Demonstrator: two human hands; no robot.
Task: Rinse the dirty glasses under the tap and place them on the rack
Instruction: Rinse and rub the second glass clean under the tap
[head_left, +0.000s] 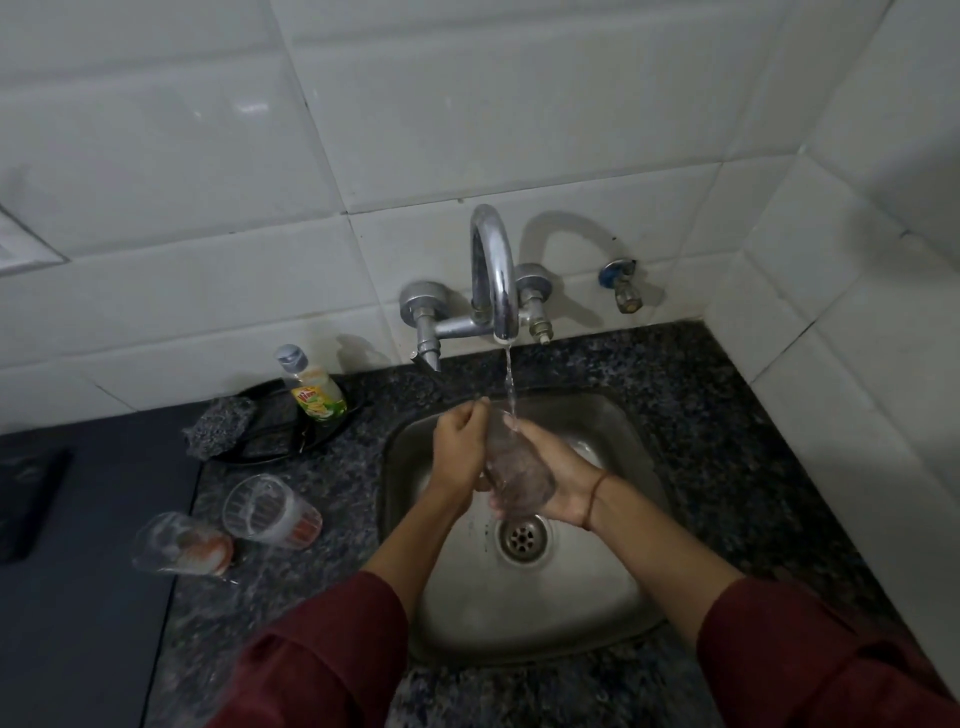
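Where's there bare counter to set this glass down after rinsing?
Bare: the granite right of the sink, up to the tiled wall, and the strip along the sink's front rim. Crowded: the left side, with a nearer glass and a farther glass before a black tray holding a scrubber and soap bottle. No rack shows.

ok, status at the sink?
Grip: left hand and right hand on glass under running tap. On counter: second glass, third glass, left of sink. Nothing in the way.
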